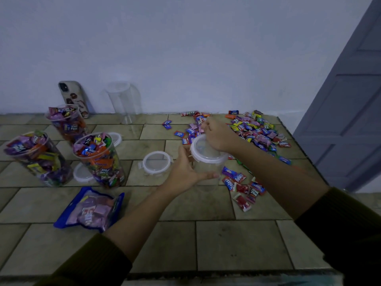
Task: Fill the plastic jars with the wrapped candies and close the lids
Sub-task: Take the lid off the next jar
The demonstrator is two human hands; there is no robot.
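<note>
Empty clear jar (pixel 206 168) cradled low by left hand (pixel 184 172), fingers wrapped round its wall. Right hand (pixel 217 136) curled on the white lid (pixel 203 150), pinching its far edge. Probably light, smooth, slightly flexible; best gripped mid-wall, not squeezed. Loose candies (pixel 255 131) just beyond right hand; filled jars (pixel 103 159) well left.

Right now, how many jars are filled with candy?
3, all at the left: one at the far left, one behind it near the phone, one nearer the middle. The jar in the hands and the one by the wall look empty.
</note>
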